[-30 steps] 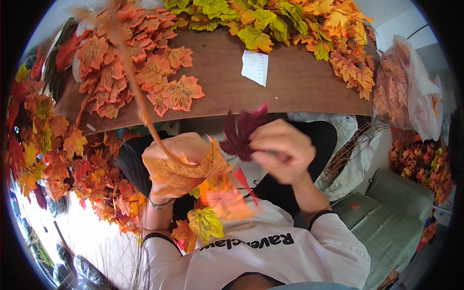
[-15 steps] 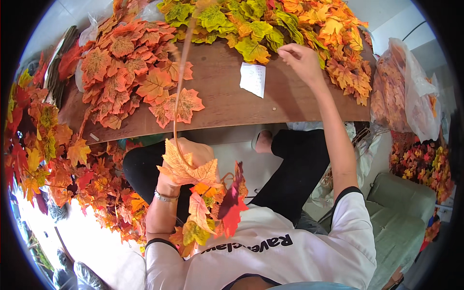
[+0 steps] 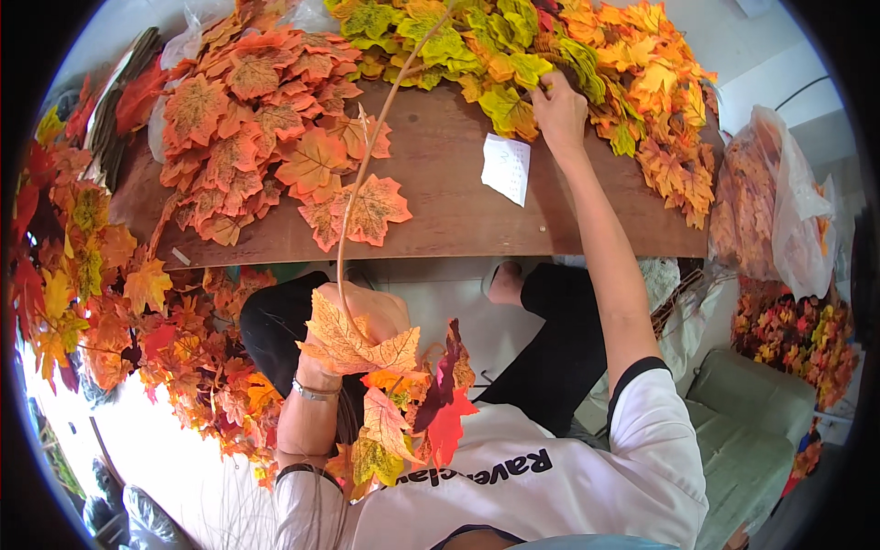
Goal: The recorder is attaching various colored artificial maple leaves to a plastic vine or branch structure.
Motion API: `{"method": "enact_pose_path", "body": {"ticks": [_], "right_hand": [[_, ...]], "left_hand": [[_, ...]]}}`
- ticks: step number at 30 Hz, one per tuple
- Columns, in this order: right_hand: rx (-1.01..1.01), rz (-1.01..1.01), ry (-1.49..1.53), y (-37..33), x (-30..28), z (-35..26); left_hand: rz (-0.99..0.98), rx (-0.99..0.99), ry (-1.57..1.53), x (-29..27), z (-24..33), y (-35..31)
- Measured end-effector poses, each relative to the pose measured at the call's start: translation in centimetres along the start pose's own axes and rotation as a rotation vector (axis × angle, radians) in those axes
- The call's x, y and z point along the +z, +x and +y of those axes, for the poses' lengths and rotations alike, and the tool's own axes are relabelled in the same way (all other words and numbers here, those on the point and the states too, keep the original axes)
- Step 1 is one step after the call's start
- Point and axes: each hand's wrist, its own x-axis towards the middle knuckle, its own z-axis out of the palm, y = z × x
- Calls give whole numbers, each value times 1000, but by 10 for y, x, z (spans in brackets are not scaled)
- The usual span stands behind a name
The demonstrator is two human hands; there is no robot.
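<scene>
My left hand (image 3: pixel 378 312) is closed around the brown stem (image 3: pixel 362 174) of an artificial maple-leaf branch. The bare stem rises above my fist, over the table. Orange, yellow and red leaves (image 3: pixel 385 426) hang from it below my hand, in front of my chest, and one orange leaf (image 3: pixel 362 339) partly covers my fingers. At the table's far side my right hand (image 3: pixel 561 112) has its fingers pinched at the edge of a yellow-green artificial leaf (image 3: pixel 530 71), part of the yellow-green leaf pile (image 3: pixel 440 46). My fingertips are partly hidden.
Orange-red leaves (image 3: pixel 229 119) cover the left of the brown table (image 3: pixel 440 202); yellow-orange leaves (image 3: pixel 655 87) lie at the right. A white paper slip (image 3: pixel 506 170) lies near my right forearm. A leaf-filled plastic bag (image 3: pixel 765 206) hangs right, above a green armchair (image 3: pixel 742 431). Finished-looking foliage (image 3: pixel 183 348) hangs left.
My right hand has moved slightly to the yellow-green leaves, and its fingers have closed at a leaf. My left hand keeps hold of the branch, whose stem now leans further right.
</scene>
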Motion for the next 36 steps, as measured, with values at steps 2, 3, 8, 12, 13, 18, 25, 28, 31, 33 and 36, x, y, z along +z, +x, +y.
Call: {"method": "enact_pose_path", "body": {"ticks": [2,3,8,12,13,18,25,28,31,33,36], "right_hand": [[-16,-76,-49,3,3,4],[-10,-78,2,7,-2,9],[-166,-23,153,35,-40,-37],[-391,-137,101,85,2,-44],[-383,-123,45,95,16,-46],[-322,51,-53,135,58,-45],[-560,69,-251,206,78,-8],[-596,-128,-251,216,80,-8],[-631,-227,-284,222,84,-2],[-654,-268,-282,221,87,-6],[-645,-298,-293,215,82,-15]], "left_hand": [[-85,117,49,1,2,7],[-83,126,25,0,3,7],[-76,140,15,-6,8,4],[-34,109,3,3,10,6],[-39,114,11,2,11,6],[-45,123,-1,-1,14,5],[-32,139,-69,-9,17,0],[-36,110,-10,-12,22,-1],[-97,147,-32,-15,21,0],[-99,167,-28,-18,19,-1],[-91,155,-14,-20,18,-3]]}}
